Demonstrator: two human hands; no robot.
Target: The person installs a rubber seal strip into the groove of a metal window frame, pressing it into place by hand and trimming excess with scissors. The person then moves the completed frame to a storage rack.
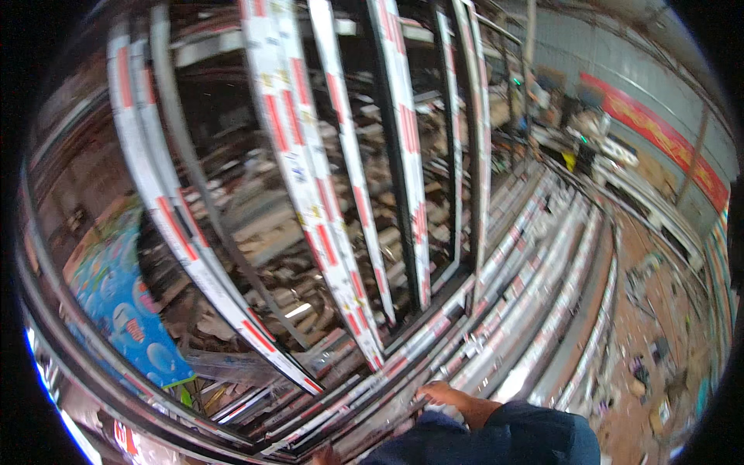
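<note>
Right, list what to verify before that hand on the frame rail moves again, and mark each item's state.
1. Right hand lies on the bottom rail: ok, touching. Whether it grips: cannot tell.
2. Left hand: only a sliver shows at the lower edge: cannot tell.
3. Stacked frames stand on edge, close together: ok.
4. Red-striped film on the frames: ok, in place.
5. Floor to the right: littered with scraps: not ok.
6. Blue printed sheet at left, apart from both hands: ok.
</note>
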